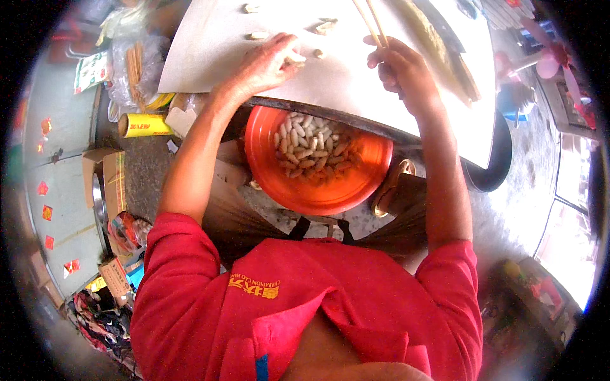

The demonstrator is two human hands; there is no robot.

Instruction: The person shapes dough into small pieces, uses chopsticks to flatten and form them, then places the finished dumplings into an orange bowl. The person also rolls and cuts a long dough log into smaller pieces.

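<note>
My left hand (271, 64) pinches a small pale piece of food (295, 59), perhaps dough, just above a white tabletop board (209, 62). In my right hand (405, 71) is a pair of wooden chopsticks (370, 21), tips pointing away from me past the frame's top. Several similar pieces lie spread over the board, among them a whitish piece (259, 35) beside my left hand and a larger ragged piece (326, 26) between both hands. Below the board's near edge, between my knees, an orange-red plastic basin (319, 202) holds many elongated pale pieces (310, 143).
Along the board's right side lies a long pale yellowish strip (424, 28) near a wooden bar (469, 81). A black round tub (498, 157) stands under the right corner. To the left are a yellow wrap roll (143, 125), bagged sticks (135, 69) and a cardboard box (114, 183).
</note>
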